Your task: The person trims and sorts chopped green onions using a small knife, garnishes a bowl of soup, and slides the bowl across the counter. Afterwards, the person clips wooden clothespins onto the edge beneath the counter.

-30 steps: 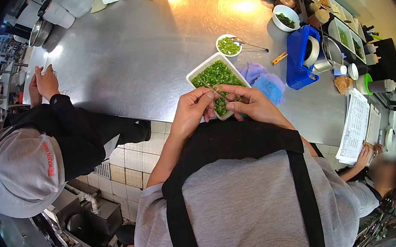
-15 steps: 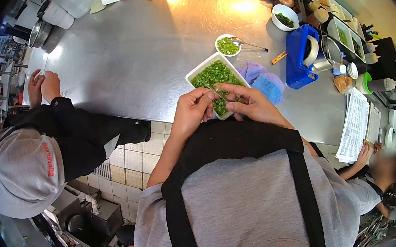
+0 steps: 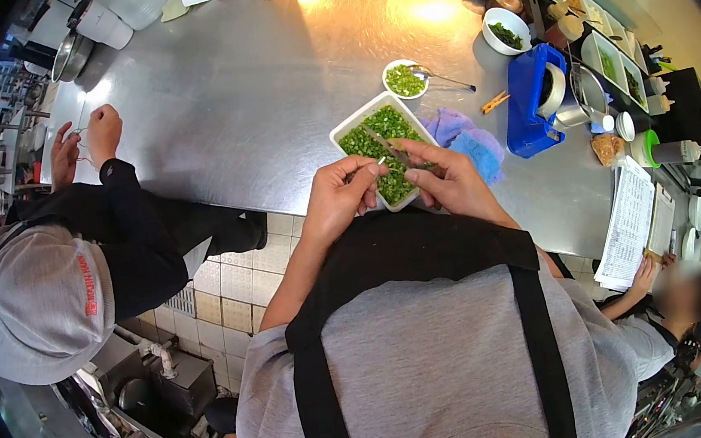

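Note:
A white rectangular tub (image 3: 357, 113) of chopped green onion (image 3: 391, 122) stands at the table edge in front of me. Over its near end, my left hand (image 3: 345, 188) pinches a small whitish piece (image 3: 382, 161) between thumb and fingertips. My right hand (image 3: 448, 178) grips a small knife (image 3: 379, 140), its blade pointing away and to the left above the onion. The knife's handle is mostly hidden in the fingers. Just beyond the tub sits a small white bowl (image 3: 404, 80) of chopped green onion, with a spoon (image 3: 449, 80) resting in it.
Purple and blue cloths (image 3: 468, 147) lie right of the tub, near a clothespin (image 3: 495, 102) and a blue container (image 3: 525, 108). A co-worker in a grey hat (image 3: 40, 298) stands at left, hands over the table. Another person (image 3: 640, 333) holds papers (image 3: 628, 222) at right.
The knife blade and a whitish piece now show between my hands. My right fingers have shifted slightly. The left co-worker's hands have moved apart, with a thin strand between them.

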`<state>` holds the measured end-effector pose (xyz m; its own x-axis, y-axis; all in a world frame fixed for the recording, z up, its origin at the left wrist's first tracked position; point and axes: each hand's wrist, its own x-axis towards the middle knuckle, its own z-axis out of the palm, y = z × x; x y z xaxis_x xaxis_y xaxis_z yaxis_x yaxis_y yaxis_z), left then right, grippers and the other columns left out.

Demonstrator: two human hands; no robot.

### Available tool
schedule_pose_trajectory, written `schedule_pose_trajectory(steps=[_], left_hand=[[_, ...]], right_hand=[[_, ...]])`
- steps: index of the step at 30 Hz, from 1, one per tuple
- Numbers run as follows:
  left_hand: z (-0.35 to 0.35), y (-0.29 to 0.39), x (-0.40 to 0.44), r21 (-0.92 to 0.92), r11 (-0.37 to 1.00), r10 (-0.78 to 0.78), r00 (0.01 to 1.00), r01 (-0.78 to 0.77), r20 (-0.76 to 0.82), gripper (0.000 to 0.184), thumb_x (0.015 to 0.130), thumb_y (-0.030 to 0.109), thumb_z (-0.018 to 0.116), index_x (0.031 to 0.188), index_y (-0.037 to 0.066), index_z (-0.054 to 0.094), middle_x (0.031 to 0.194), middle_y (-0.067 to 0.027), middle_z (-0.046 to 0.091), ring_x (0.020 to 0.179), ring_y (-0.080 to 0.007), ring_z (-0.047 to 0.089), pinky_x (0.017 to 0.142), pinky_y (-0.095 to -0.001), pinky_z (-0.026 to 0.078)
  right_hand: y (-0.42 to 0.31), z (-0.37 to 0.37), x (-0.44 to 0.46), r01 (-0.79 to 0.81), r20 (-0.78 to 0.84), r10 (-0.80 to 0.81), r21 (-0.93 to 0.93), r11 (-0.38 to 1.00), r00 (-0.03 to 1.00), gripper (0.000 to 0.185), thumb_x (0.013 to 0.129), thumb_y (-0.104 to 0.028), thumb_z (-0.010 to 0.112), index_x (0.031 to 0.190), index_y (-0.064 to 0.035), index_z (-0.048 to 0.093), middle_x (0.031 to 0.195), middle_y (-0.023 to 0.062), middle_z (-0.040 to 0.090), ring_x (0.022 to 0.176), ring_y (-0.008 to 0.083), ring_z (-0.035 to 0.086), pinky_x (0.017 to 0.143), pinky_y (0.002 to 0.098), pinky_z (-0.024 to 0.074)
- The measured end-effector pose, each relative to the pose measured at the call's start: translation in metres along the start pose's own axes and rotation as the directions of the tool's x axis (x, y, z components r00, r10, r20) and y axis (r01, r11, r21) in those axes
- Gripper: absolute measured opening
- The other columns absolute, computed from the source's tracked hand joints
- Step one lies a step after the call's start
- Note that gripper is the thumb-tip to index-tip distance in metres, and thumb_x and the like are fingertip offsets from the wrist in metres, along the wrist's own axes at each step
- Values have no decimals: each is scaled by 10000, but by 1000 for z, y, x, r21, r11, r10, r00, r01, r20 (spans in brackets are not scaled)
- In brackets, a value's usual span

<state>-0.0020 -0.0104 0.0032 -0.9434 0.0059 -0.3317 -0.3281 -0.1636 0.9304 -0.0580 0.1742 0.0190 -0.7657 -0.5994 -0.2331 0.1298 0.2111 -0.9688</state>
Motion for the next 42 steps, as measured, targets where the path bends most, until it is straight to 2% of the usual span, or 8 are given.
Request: schedule_pose_trajectory(steps=[5,11,14,17,23,32,38,42], left_hand=[[1,-6,2,-30,999,41,999,-42,-13,181,899,153,534,895,0,630,598,2,532,494,-54,490,422,-186,377],[0,-4,2,7,999,34,999,-34,3,181,899,155,533,884,2,629,595,2,531,493,-52,488,421,-186,372],[0,-3,1,49,998,36,999,-36,-3,180,899,156,533,879,6,632,590,5,529,488,-52,485,421,-184,369],[1,-3,2,6,999,43,999,-43,-9,183,902,157,531,874,10,635,585,8,526,486,-52,486,421,-184,372],[1,-6,4,-13,999,34,999,-34,9,176,906,155,527,869,8,616,599,6,533,497,-54,496,424,-184,380],[0,-8,4,-13,999,41,999,-41,-10,165,893,149,540,840,12,616,592,5,537,490,-47,489,417,-180,368],[2,-6,5,-43,998,49,998,-51,-39,176,879,160,561,832,10,641,556,3,530,463,-48,473,406,-182,347],[1,-3,4,-24,998,51,998,-51,-29,183,885,167,556,849,11,645,565,6,527,474,-48,474,414,-180,351]], right_hand=[[8,-4,2,-97,188,61,192,977,980,448,860,-60,575,1295,-92,467,828,3,538,584,60,479,501,191,399],[3,-4,0,-97,173,75,126,987,982,426,863,-61,571,1279,-93,487,807,2,541,631,57,488,526,190,399],[26,2,5,359,39,-359,-202,911,932,415,863,-54,564,1271,-89,495,794,1,541,608,58,481,514,191,394],[-2,-3,-2,-57,50,56,8,998,997,426,860,-50,563,1277,-86,486,796,8,539,599,59,480,510,191,395],[4,-4,1,-77,193,52,124,989,980,440,863,-50,562,1292,-91,469,813,4,540,586,61,480,503,190,400],[7,-5,3,-76,186,58,93,993,981,431,860,-33,557,1281,-83,479,852,20,579,576,56,487,498,184,405],[24,3,5,222,6,-223,-118,968,975,418,845,-23,562,1256,-65,501,928,55,606,644,65,506,553,213,432],[-7,-3,-1,-126,64,121,90,988,991,431,857,-48,560,1279,-81,479,884,39,578,700,73,506,580,211,432]])
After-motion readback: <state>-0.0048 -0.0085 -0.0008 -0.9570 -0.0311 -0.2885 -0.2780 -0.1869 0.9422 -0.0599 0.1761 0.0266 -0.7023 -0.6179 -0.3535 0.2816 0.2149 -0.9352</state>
